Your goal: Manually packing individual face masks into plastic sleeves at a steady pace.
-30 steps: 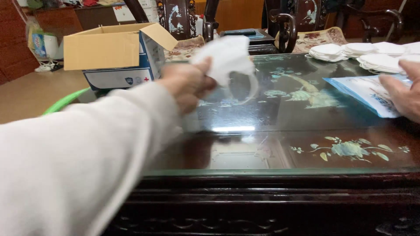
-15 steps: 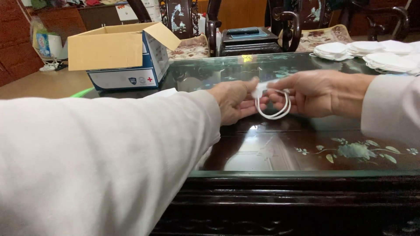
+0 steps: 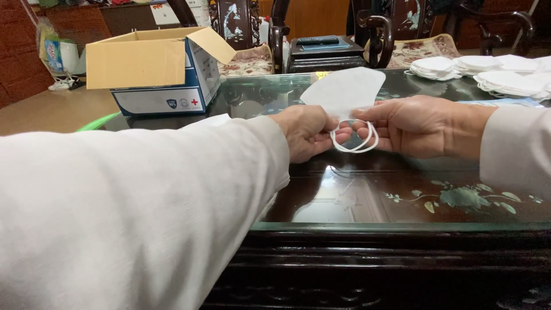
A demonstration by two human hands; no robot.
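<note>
A white folded face mask (image 3: 344,89) stands upright above the glass-topped dark table (image 3: 367,195), pinched from both sides. My left hand (image 3: 307,133) grips its lower left edge, and my right hand (image 3: 422,126) grips its lower right edge. The mask's white ear loops (image 3: 356,140) hang down between the two hands. Both arms wear white sleeves.
An open cardboard box (image 3: 155,69) sits at the table's far left. Stacks of white masks (image 3: 488,72) lie at the far right, with a pale blue packet (image 3: 505,102) beside them. Carved wooden chairs (image 3: 379,28) and a dark tray (image 3: 324,49) stand behind the table.
My left hand brought the mask from the left to the table's middle. My right hand left the blue packet and took hold of the mask's other side; the mask now stands raised.
</note>
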